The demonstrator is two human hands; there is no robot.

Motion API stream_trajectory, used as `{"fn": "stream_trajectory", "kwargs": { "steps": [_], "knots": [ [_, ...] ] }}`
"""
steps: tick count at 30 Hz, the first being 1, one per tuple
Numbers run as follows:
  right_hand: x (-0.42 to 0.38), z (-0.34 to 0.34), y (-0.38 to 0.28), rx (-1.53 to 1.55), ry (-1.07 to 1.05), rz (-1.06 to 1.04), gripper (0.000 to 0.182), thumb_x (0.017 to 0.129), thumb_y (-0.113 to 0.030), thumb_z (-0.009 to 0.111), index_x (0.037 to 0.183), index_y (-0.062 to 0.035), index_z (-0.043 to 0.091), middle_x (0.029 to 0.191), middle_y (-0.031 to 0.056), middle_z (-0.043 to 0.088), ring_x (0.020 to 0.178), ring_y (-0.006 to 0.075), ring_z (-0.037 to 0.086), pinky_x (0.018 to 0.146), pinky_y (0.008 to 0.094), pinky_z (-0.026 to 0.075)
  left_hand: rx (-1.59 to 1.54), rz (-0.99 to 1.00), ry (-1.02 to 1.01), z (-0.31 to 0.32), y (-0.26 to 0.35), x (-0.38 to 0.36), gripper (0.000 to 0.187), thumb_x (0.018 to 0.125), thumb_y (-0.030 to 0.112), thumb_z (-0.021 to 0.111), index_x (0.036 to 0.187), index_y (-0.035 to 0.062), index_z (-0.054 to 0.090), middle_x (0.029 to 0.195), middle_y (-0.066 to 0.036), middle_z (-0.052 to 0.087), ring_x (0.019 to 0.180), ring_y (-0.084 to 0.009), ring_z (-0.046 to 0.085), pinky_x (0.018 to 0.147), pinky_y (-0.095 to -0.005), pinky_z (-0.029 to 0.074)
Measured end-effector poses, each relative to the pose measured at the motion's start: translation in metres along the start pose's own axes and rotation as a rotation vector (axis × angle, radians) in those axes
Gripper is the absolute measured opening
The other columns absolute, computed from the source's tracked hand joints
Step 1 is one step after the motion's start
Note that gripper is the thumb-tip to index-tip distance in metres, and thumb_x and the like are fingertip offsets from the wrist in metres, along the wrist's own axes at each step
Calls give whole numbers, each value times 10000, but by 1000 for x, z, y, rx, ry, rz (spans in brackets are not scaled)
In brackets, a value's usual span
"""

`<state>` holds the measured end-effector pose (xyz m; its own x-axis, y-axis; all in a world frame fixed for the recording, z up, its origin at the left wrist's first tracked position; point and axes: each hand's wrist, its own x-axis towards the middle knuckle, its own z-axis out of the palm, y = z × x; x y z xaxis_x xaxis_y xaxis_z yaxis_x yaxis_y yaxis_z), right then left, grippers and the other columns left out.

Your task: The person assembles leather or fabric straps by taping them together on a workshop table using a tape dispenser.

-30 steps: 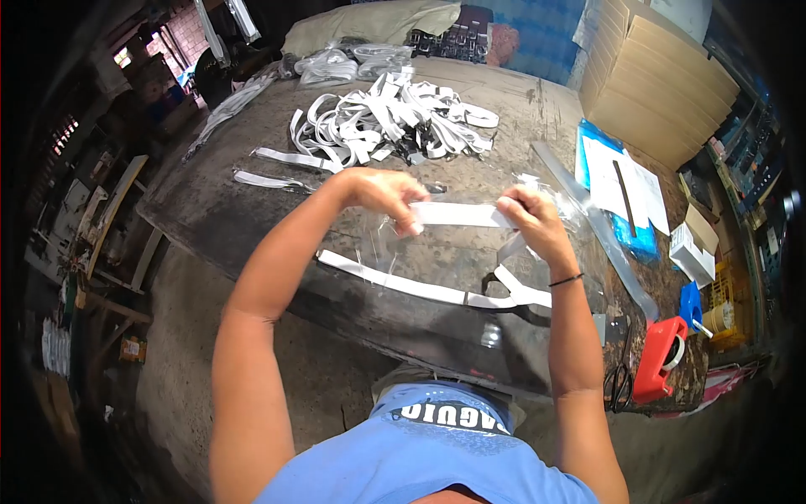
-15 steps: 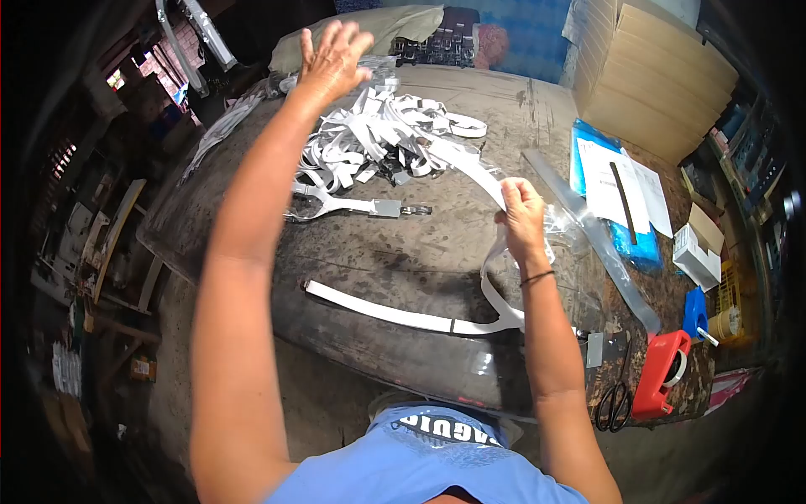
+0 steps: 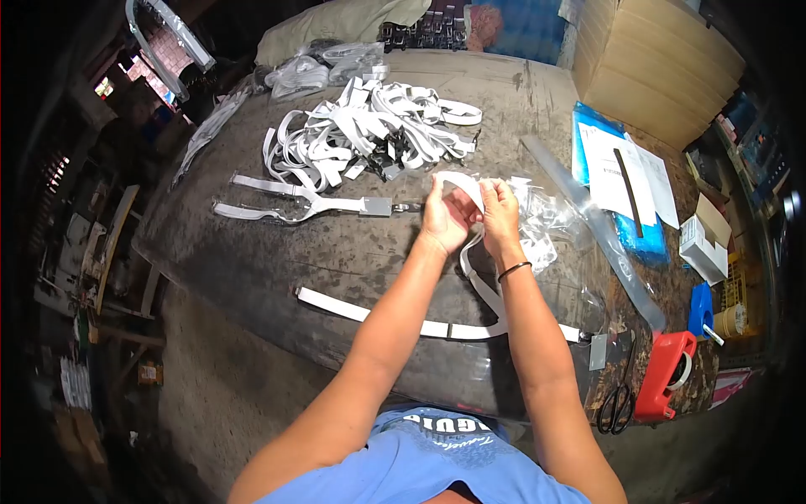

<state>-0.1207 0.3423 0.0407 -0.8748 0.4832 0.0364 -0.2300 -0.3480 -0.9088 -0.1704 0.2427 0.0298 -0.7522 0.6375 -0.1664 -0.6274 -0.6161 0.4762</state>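
Observation:
White Y-shaped suspenders [image 3: 395,322] lie partly along the near side of the table, and one strap rises from them to my hands. My left hand [image 3: 445,220] has its thumb and fingers on that raised strap, which bends in an arch over the palm. Close beside it, my right hand [image 3: 501,220] pinches the same strap. What lies between the palms is partly hidden. Left of my hands, another pair of suspenders in clear plastic [image 3: 336,204] lies flat with a grey card. Just beyond is a tangled heap of white suspenders [image 3: 336,139] with dark clips.
Clear plastic bags [image 3: 541,223] and a long clear strip [image 3: 600,239] lie right of my hands. Papers [image 3: 617,181], a red tape dispenser [image 3: 663,378], black scissors [image 3: 617,409] and a small white box [image 3: 703,248] line the right side. A large cardboard box [image 3: 655,67] stands behind.
My left hand has come down from above the heap to the raised strap, beside my right hand. My right hand has shifted slightly left, and the strap now bends between both hands.

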Motion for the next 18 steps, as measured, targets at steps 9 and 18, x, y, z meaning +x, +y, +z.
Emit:
{"fn": "stream_trajectory", "kwargs": {
  "steps": [9,18],
  "knots": [
    [-28,-21,-16,-321,-217,131,241,967,-267,581,1071,-52,554,772,30,591,629,86,542,542,217,435,75,162,139,-1,37,16,310,1007,298,499,1157,28,525,1111,-157,647,1008,-299,644,874,-444,542],
    [-44,-26,-7,-436,-278,209,208,932,-214,615,983,-19,563,709,37,596,576,103,545,506,250,426,265,36,225,-8,11,5,325,999,229,521,1184,-36,482,1139,-195,602,1053,-336,606,842,-521,557]
  ]
}}
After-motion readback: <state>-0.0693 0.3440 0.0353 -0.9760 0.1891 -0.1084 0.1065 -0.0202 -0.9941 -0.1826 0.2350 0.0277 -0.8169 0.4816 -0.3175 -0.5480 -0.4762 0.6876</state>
